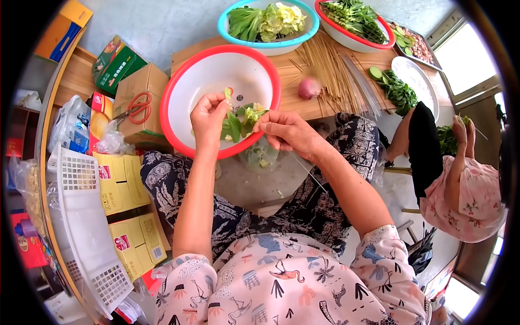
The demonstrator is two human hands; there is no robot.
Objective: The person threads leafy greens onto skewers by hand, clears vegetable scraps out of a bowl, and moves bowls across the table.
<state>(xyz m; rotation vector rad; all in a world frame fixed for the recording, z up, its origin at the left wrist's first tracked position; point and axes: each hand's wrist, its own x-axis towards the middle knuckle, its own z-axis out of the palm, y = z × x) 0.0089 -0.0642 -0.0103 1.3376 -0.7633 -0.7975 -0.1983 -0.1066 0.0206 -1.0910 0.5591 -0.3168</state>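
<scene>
Over the near rim of a white basin (214,70) with a red rim, my left hand (208,119) is closed, a small pale green leaf piece (228,93) showing at its fingertips. My right hand (290,132) is closed in a pinch beside it. A thin skewer (311,174) runs out below the right palm. Leafy greens (234,127) with pale, yellowish bits lie between the two hands, at the right fingertips. Whether the greens are threaded on the skewer is hard to make out. Below the basin's rim hangs a clear plastic bag (260,155) with green scraps.
Many bamboo skewers (330,70) and a red onion (309,88) lie on the wooden table. Behind stand a blue-rimmed basin (223,27) and a red-rimmed basin (355,44) of greens. Scissors (140,108) rest on a cardboard box (130,89). Another person (466,189) sits at right.
</scene>
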